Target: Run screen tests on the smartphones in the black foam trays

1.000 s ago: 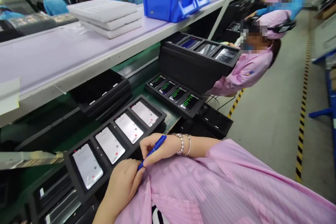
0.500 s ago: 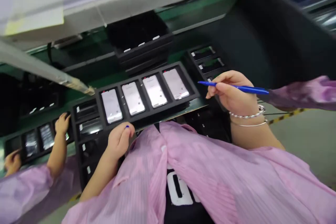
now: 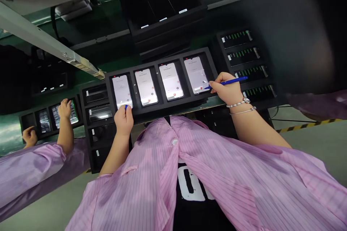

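Observation:
A black tray point(image 3: 173, 103) in front of me holds several phones with lit white screens. My right hand point(image 3: 226, 88) pinches a blue pen point(image 3: 234, 80). Its tip is at the lower part of the rightmost phone point(image 3: 195, 74), beside a red dot on the screen; whether it touches the glass I cannot tell. At the tray's near left corner, my left hand point(image 3: 124, 121) is closed, just below the leftmost phone point(image 3: 121, 88). A small blue spot shows at its fingertips, and what the fingers hold is not clear. Two phones point(image 3: 146, 86) lie between these.
To the left, another person's hands point(image 3: 64, 110) work over a black tray of phones. More black trays stand at left point(image 3: 99, 130) and right point(image 3: 242, 59). A tray stack point(image 3: 162, 18) stands behind. A metal post point(image 3: 54, 41) slants across the upper left.
My right hand has brought the pen left and down to the rightmost phone. Red dots now show low on some screens. My left hand has moved up to the tray's edge. The view has shifted.

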Tool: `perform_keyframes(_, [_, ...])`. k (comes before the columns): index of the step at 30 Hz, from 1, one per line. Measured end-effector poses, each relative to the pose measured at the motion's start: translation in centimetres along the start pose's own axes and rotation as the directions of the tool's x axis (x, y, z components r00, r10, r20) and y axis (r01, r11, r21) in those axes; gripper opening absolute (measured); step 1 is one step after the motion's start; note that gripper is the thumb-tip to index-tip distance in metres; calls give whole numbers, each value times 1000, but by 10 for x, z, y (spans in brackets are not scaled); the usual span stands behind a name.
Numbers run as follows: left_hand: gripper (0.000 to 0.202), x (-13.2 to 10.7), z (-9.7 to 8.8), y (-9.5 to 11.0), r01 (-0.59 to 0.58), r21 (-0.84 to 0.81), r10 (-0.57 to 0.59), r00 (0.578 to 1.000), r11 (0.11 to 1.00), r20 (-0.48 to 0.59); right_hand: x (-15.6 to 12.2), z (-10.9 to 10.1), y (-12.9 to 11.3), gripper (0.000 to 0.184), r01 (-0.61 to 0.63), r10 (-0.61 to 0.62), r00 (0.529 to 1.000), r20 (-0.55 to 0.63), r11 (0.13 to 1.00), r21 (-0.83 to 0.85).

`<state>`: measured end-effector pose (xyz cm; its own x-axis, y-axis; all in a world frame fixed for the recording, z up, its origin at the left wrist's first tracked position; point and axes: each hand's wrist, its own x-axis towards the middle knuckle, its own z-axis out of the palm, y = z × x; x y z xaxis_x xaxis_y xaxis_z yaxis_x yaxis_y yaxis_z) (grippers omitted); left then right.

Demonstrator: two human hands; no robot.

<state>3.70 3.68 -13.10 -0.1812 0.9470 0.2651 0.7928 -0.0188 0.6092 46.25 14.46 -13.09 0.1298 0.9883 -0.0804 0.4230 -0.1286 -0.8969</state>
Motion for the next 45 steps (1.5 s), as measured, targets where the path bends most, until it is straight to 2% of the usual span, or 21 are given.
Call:
perform_keyframes(7, [43, -4, 3, -5, -32, -28, 31, 999, 999, -40, -1, -2, -3, 28, 26, -26, 1000, 11, 998, -64])
perform_keyframes(10, [42, -6, 4, -4, -37, -47, 35, 999, 998, -40, -3, -4, -8, 30, 36, -37, 995, -96, 999, -14])
perform_keyframes(13, [43, -8, 4, -2, -41, -62, 39, 999, 997, -25, -11, 9, -21, 32, 54, -44, 988, -149, 996, 65])
perform_keyframes(16, [45, -11, 3, 0, -42, -69, 41, 999, 997, -14, -23, 40, -37, 33, 76, -78, 997, 27, 995, 58])
perform_keyframes(18, [46, -13, 2, 0, -43, -72, 42, 999, 996, -8, -30, 61, -45, 30, 103, -103, 981, 162, 995, 4])
perform_keyframes(20, [47, -15, 2, -1, -45, -76, 45, 999, 996, 2, -34, 78, -49, 29, 128, -115, 968, 224, 991, -43])
perform_keyframes(24, [50, -17, 4, -3, -50, -85, 51, 999, 995, 13, -32, 88, -46, 29, 154, -132, 970, 203, 983, -95])
perform_keyframes(30, [52, -20, 5, -3, -51, -112, 53, 999, 992, 11, -31, 79, -44, 27, 180, -148, 967, 208, 973, -143])
perform_keyframes(33, [51, -21, 4, -3, -51, -121, 55, 998, 991, 27, -38, 82, -53, 29, 134, -122, 982, 143, 988, -78])
perform_keyframes(36, [51, -21, 3, -4, -55, -124, 62, 997, 991, 52, -51, 103, -71, 30, 155, -152, 969, 193, 988, 0])
perform_keyframes(40, [51, -23, -1, -3, -68, -134, 78, 994, 989, 75, -63, 144, -91, 29, 258, -223, 899, 378, 965, -43])
perform_keyframes(42, [50, -25, -2, -3, -75, -147, 87, 993, 986, 83, -64, 158, -93, 28, 260, -212, 888, 408, 964, -64])
perform_keyframes(45, [50, -28, -3, -3, -80, -180, 97, 992, 980, 86, -62, 167, -90, 28, 268, -212, 889, 406, 960, -84])
